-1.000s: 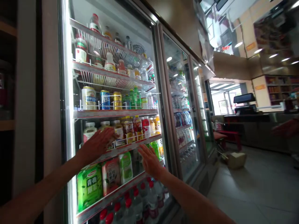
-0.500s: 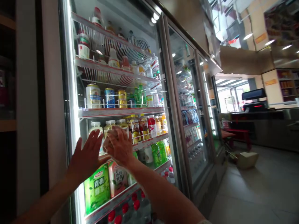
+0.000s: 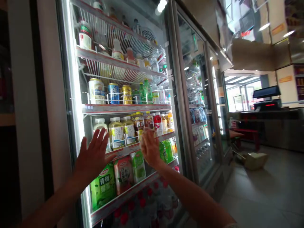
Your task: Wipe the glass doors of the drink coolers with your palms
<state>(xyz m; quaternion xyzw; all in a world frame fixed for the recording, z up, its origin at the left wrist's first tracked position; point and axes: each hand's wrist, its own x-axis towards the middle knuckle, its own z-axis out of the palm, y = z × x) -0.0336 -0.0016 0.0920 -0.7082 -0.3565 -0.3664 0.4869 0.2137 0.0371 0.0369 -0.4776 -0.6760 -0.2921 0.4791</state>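
Note:
My left hand (image 3: 93, 155) is spread flat at the glass door (image 3: 133, 17) of a lit drinks fridge, fingers apart and holding nothing. Farther right, my right hand (image 3: 152, 148) presses a pale crumpled cloth (image 3: 143, 148) to the same glass; motion blurs it, and the fingers hide most of the cloth. Behind the pane, tea bottles (image 3: 117, 133) with white caps line the middle shelf between my hands. Below them stand a green drink pack (image 3: 104, 186) and a pink one (image 3: 123, 174).
Cans (image 3: 114, 93) and more bottles fill the shelves above; red-capped bottles (image 3: 142, 202) are at the bottom. A metal door frame (image 3: 184, 95) separates the neighbouring fridge doors. On the floor at right lies a beige box (image 3: 256, 161), with a counter (image 3: 268, 126) behind it.
My right hand has swept the cloth rightward across the glass, away from my left hand. My left hand stays spread at nearly the same spot. The view has shifted slightly.

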